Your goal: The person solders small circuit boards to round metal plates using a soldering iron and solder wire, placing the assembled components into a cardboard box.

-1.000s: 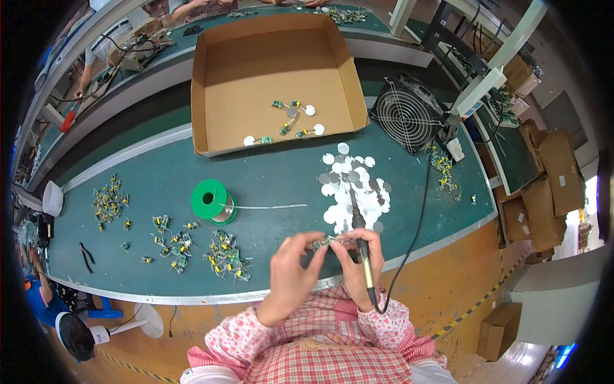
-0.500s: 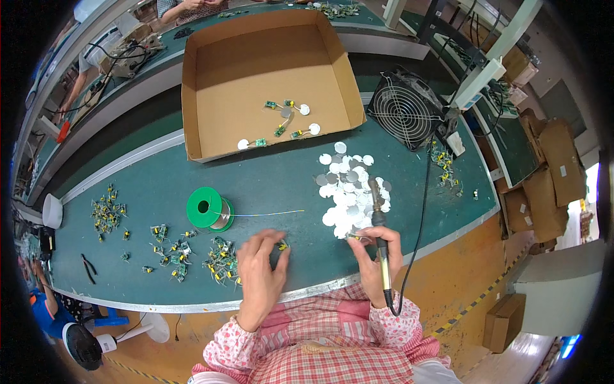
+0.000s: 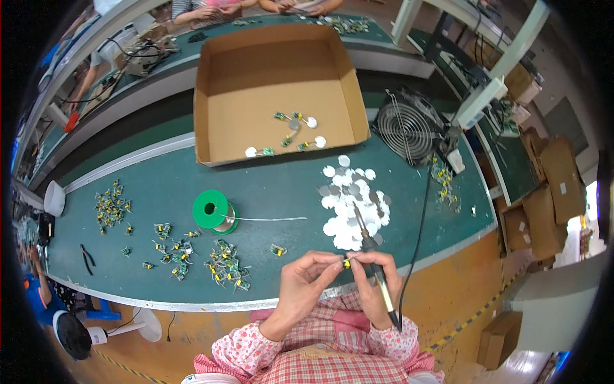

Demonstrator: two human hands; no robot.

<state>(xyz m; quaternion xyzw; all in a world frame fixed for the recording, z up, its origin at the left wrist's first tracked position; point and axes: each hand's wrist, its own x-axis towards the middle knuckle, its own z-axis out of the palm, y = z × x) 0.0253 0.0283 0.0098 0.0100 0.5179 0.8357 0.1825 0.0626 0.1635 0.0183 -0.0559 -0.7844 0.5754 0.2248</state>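
Observation:
My left hand (image 3: 302, 286) pinches a small circuit board with a yellow part (image 3: 347, 263) in front of my chest. The fingertips of my right hand (image 3: 376, 281) meet it there too. A soldering iron (image 3: 382, 281) lies through my right hand, its tip pointing away over the pile of white and grey discs (image 3: 348, 211). Another small board (image 3: 277, 249) rests on the bench left of my hands. A green spool of solder wire (image 3: 210, 208) stands farther left, its wire end stretching right.
Several heaps of small boards (image 3: 225, 265) lie on the green bench (image 3: 268, 185). A cardboard box (image 3: 275, 70) at the back holds several boards wired to discs. A black fan (image 3: 407, 126) stands at the back right; the iron's cord (image 3: 419, 237) runs past it. Pliers (image 3: 87, 256) lie left.
My left hand has moved right from beside the board on the bench to meet my right hand. My right hand and the iron have come slightly nearer me.

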